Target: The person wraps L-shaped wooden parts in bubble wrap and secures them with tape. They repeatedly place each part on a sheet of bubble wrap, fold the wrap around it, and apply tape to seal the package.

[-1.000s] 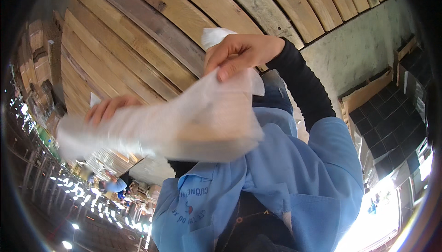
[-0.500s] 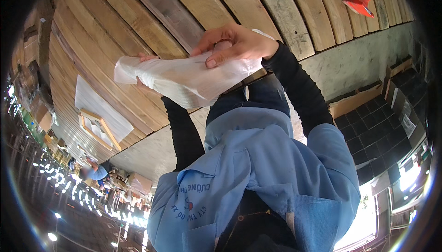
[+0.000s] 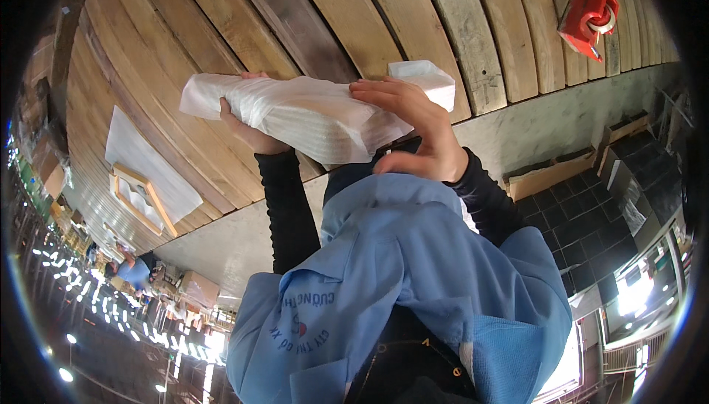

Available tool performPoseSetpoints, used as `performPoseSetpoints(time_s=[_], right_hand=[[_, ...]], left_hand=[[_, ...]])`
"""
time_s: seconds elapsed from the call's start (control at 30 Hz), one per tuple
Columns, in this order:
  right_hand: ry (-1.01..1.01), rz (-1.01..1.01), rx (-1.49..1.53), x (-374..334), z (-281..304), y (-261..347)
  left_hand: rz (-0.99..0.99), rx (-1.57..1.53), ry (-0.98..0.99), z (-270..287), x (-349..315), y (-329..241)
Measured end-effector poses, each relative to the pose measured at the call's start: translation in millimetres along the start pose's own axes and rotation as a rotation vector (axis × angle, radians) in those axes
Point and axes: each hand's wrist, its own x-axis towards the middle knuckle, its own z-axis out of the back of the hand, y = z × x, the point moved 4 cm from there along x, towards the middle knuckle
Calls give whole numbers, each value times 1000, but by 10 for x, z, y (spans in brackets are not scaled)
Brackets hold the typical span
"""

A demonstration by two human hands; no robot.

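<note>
A long bundle wrapped in white foam sheet (image 3: 310, 117) is held above the slatted wooden table, close to my body. What lies inside the wrapping is hidden. My left hand (image 3: 247, 127) grips the bundle near its left end, the thumb on the near side and fingertips showing at the far side. Against its right part rests my right hand (image 3: 421, 127), fingers stretched out over the foam and thumb spread apart toward me. Beyond that hand a flap of the foam sticks out to the right.
A red tape dispenser (image 3: 588, 20) with a roll lies on the table (image 3: 473, 42) at the far right. On the left, a wooden frame (image 3: 142, 199) lies on a white sheet (image 3: 148, 160). Black tiled panels (image 3: 580, 219) stand at right. Another person (image 3: 133, 271) is far off at left.
My right hand has opened from its pinch on the foam and moved nearer to me, lying flat along the bundle. The foam flap at the right end now shows. My left hand keeps its grip.
</note>
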Motion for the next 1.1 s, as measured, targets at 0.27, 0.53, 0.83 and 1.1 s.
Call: performPoseSetpoints(time_s=[0.27,0.53,0.83,1.1], right_hand=[[-249,-320,-118,596,317,-539],[-679,-416,-28,490,1281,-1674],[-1568,-1076,-1150,-875,3253,-1636],[-1185,-1001,-1170,-1514,2951,-1352]], left_hand=[[245,234,-164,-383,679,91],[126,201,-397,-636,1139,180],[-545,1438,-1308,2727,-1563,-165],[1027,1497,-690,5276,-4190,1302]])
